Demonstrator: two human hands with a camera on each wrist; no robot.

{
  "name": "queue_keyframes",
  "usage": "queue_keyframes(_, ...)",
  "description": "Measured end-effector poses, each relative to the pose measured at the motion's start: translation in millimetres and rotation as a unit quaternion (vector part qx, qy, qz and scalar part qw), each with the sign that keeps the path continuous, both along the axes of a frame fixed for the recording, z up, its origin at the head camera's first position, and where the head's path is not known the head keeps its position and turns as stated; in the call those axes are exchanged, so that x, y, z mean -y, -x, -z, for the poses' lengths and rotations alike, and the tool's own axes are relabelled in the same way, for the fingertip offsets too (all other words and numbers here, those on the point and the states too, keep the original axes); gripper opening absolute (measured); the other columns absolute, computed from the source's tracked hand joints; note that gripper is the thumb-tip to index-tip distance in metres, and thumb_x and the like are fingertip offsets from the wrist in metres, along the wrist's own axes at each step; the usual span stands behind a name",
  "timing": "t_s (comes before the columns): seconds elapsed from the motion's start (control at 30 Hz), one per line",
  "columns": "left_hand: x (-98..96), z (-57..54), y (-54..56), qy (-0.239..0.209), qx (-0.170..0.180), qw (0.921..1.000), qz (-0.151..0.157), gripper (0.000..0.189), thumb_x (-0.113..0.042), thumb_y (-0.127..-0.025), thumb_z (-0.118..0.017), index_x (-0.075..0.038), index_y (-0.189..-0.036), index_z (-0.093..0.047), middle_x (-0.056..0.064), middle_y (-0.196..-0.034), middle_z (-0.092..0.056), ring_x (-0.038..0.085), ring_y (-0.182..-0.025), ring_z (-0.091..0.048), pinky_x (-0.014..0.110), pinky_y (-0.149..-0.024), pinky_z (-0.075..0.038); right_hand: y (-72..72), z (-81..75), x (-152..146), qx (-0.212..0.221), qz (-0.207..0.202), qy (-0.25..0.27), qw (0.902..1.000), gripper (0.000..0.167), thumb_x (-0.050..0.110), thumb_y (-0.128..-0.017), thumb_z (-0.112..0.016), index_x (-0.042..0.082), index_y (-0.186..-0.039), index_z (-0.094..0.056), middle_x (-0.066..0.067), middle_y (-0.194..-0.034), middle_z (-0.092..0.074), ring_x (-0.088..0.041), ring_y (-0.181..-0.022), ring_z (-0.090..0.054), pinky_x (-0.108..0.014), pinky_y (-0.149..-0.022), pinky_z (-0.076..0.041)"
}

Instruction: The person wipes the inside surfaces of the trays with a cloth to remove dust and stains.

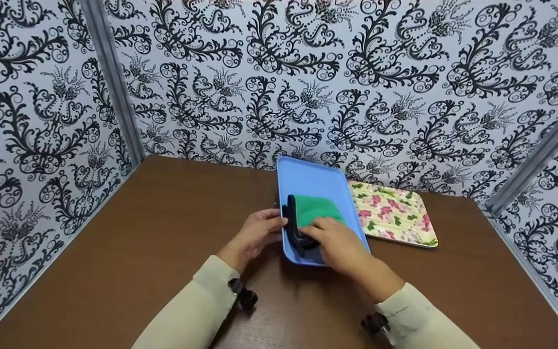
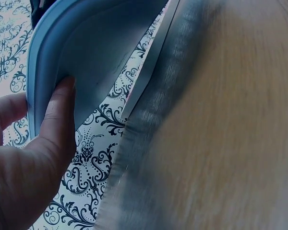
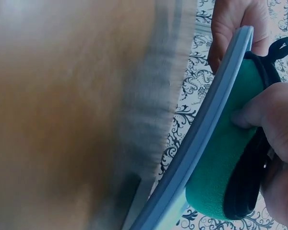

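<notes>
My left hand (image 1: 258, 231) pinches the left rim of a blue tray (image 1: 310, 177), thumb on one face and fingers on the other. The tray is tilted, raised off the table at least at its near end. Against its inner face lies a folded green cloth (image 1: 315, 207) with black edging and a small black loop, seen best in the right wrist view. My right hand (image 1: 339, 242) grips the near part of this cloth (image 3: 216, 167), fingers curled over its black edge. Part of the tray's lower right is hidden behind that hand.
Right of the tray lies a floral tray or board (image 1: 395, 213) with pink flowers, close to the back wall. The brown table (image 1: 187, 208) is bounded by black-and-white patterned walls (image 1: 298, 72) at the back and sides.
</notes>
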State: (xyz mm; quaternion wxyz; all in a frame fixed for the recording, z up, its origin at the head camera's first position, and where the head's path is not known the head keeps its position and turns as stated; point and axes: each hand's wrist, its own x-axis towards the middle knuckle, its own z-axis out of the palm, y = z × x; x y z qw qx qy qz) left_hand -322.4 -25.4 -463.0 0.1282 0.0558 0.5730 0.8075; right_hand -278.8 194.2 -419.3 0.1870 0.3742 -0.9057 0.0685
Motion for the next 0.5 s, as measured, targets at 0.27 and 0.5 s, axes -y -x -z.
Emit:
queue_keyframes(0.27, 0.1, -0.7, -4.9, 0.015, 0.014, 0.9998, -0.001, 0.037, -0.006, -0.096, -0.066, 0.008, -0.130, -0.063, 0.007, -0.102, -0.073, 0.015, -0.089, -0.070, 0.032, -0.082, -0.062, 9.5, -8.1, 3, 0.033, 0.011, -0.033, 0.9988, 0.059, -0.011, -0.077, -0.071, 0.016, -0.129, -0.073, -0.008, -0.117, -0.069, -0.031, -0.113, -0.065, -0.046, -0.103, -0.055)
queue_keyframes(0.5, -4.5, -5.1, -4.4, 0.017, 0.015, 0.9997, -0.002, 0.036, -0.006, -0.095, -0.067, 0.007, -0.129, -0.064, 0.008, -0.103, -0.073, 0.016, -0.088, -0.070, 0.031, -0.078, -0.061, 19.3, -17.0, 2, 0.043, 0.024, -0.046, 0.9977, 0.063, -0.012, -0.077, -0.072, 0.018, -0.132, -0.071, -0.010, -0.119, -0.069, -0.032, -0.114, -0.066, -0.048, -0.105, -0.054)
